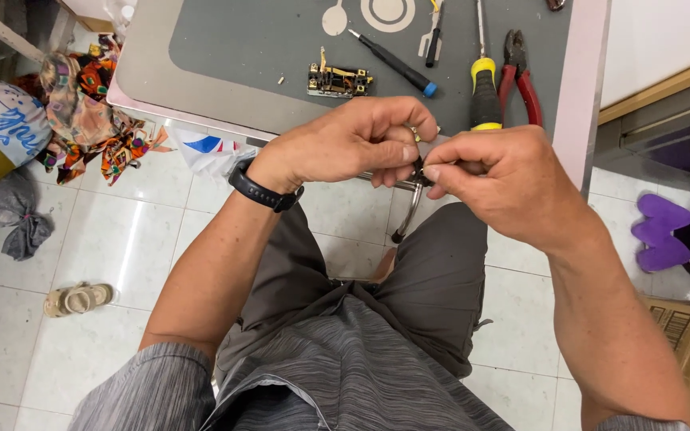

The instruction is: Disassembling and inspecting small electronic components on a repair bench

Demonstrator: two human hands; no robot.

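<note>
Just hands [353,144] [497,179] beyond table edge [201,116]

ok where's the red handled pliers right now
In the head view, the red-handled pliers lie on the grey table, far right, beside the yellow-and-black screwdriver.

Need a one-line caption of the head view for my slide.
Both hands, left hand and right hand, pinch a small part above the table, near a screwdriver and pliers.

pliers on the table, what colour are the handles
Red, on the pliers; the head view shows them.
</note>
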